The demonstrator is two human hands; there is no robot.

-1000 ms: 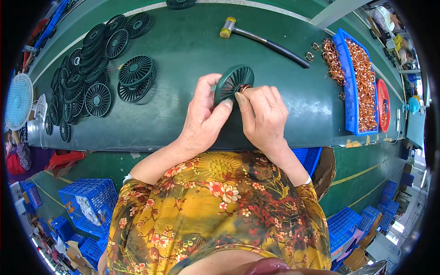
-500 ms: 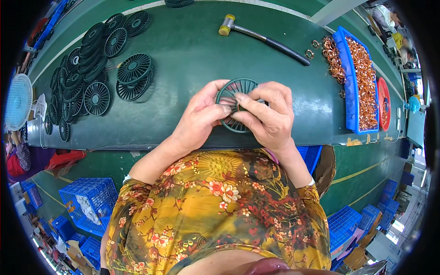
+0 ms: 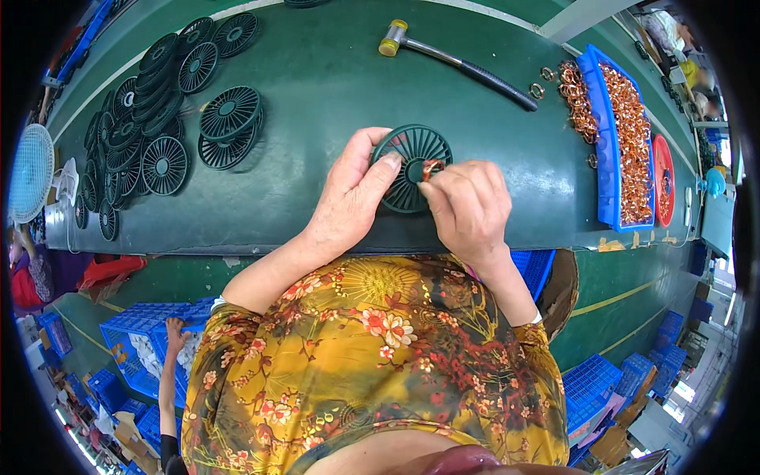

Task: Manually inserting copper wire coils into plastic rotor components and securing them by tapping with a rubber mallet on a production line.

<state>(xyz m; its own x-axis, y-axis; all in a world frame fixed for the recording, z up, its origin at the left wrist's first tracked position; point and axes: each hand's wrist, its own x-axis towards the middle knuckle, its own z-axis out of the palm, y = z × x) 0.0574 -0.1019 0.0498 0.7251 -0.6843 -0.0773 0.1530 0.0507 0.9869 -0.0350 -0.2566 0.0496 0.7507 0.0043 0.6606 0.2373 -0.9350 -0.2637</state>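
My left hand [image 3: 353, 184] is closed round the left rim of a dark green, round spoked plastic part [image 3: 402, 195], its thumb on the face and fingers behind. With thumb and fingers pinched, my right hand [image 3: 473, 204] holds a small copper-coloured ring [image 3: 431, 168] over the part, just right of its hub. Whether the ring touches the hub I cannot tell. The pair of hands is above the green table near its front edge.
Several like spoked parts [image 3: 165, 166] lie heaped at the left. A mallet [image 3: 446, 57] with a yellow head lies at the back. On the right are loose copper rings [image 3: 577, 103], a blue tray [image 3: 604, 150] full of them and a red dish [image 3: 659, 207]. Another person's arm [image 3: 169, 380] reaches to blue crates [image 3: 131, 328].
My right hand has drawn back slightly from the hub, and the copper ring now shows in its fingers. The spoked part has tilted to face up more. Another person's arm has appeared at lower left.
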